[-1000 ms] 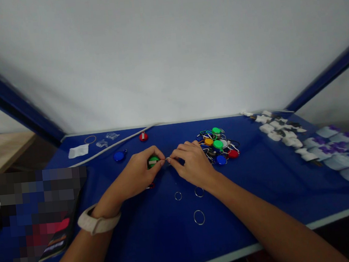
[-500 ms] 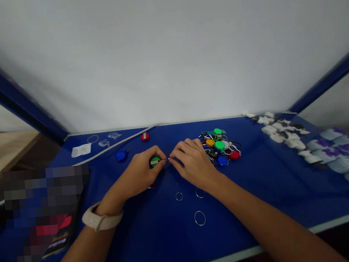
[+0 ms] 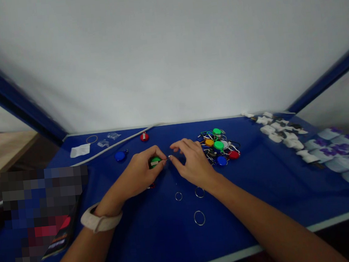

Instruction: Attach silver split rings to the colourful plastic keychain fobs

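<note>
A green badge reel (image 3: 154,161) with a pale clip on it is held in my left hand (image 3: 138,169), whose thumb and forefinger pinch a tiny metal end at their tips. Just right of that end is my right hand (image 3: 194,162), its thumb close to the metal and its forefinger lifted away, so it is open. Whether the thumb touches the metal is too small to tell. Below the hands lie thin metal rings, a small ring (image 3: 178,196), a middle ring (image 3: 200,192) and a larger ring (image 3: 199,218). Part of a red item (image 3: 151,186) shows under my left hand.
Right of my hands sits a pile of coloured badge reels (image 3: 219,145) with carabiners. A blue reel (image 3: 120,155), a red reel (image 3: 144,137) and a cable (image 3: 114,144) lie left. White wrapped pieces (image 3: 284,133) and white-purple containers (image 3: 338,151) line the right.
My right forefinger and other fingers have lifted and spread from the thumb. My left hand keeps its hold on the green badge reel.
</note>
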{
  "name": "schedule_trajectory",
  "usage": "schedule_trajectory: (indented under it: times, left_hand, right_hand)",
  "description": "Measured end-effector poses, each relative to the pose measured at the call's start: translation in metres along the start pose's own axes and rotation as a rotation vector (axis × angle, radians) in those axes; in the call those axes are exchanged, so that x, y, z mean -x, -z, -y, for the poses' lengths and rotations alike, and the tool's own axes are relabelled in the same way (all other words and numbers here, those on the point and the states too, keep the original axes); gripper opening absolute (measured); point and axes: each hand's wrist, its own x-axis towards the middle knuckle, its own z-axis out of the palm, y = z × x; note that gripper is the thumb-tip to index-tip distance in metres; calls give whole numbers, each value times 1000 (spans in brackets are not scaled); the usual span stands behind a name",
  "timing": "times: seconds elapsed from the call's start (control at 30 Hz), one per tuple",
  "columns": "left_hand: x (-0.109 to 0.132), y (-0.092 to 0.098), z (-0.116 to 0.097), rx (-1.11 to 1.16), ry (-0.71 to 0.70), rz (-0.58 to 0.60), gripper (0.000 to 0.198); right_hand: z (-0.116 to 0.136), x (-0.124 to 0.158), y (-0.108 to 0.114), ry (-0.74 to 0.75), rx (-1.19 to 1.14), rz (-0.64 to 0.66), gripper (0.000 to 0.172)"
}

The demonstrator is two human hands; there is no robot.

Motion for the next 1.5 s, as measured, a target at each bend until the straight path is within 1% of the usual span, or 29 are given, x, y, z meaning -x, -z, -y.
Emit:
schedule_trajectory:
  times: [0.03, 0.1, 0.17, 0.23, 0.33, 0.4, 0.57, 0.73, 0.83, 0.93, 1.03, 1.1, 1.2, 1.33, 1.4, 1.5]
  left_hand:
    - [0, 0, 0, -5, 3, -8, 11]
    - [0, 0, 1, -10, 3, -18, 11]
    - [0, 0, 0, -7, 3, -20, 12]
    - [0, 0, -1, -2, 12, -10, 13]
    - [1, 0, -3, 7, 25, 16, 14]
    - [2, 0, -4, 19, 31, 22, 15]
    - [3, -1, -1, 66, 29, 26, 17]
    - [3, -3, -5, 83, 41, 41, 15]
    - [3, -5, -8, 57, 13, 38, 11]
    - [3, -7, -9, 49, -15, 40, 11]
    - [2, -8, -8, 49, -9, 43, 12]
    - [2, -8, -7, 45, 1, 34, 12]
    - [2, -6, -9, 22, 28, 13, 12]
    - [3, -5, -11, 6, 20, 2, 12]
    - [3, -5, -11, 2, -1, 1, 11]
    - [3, -6, -11, 5, -22, -23, 12]
  right_hand:
    - [0, 0, 0, 30, 19, 12, 9]
    - [0, 1, 1, 72, 68, 25, 4]
    - [0, 1, 1, 72, 74, 8, 8]
    - [0, 0, 1, 17, -26, -27, 12]
    - [0, -3, -1, -117, -289, -80, 15]
    - [0, -4, -3, -200, -413, -118, 15]
    - [4, -4, -7, -335, -556, -191, 15]
    - [4, -3, -11, -427, -649, -184, 14]
    - [2, -3, -14, -471, -725, -160, 16]
    - [1, -3, -17, -499, -782, -126, 18]
    - [2, -4, -17, -526, -814, -121, 20]
    - [3, -5, -16, -536, -839, -138, 20]
    - [1, -7, -12, -535, -856, -198, 20]
    - [-3, -11, -4, -532, -805, -288, 18]
    - [-5, -12, -2, -527, -797, -290, 19]
    - [-5, -12, -4, -496, -834, -259, 22]
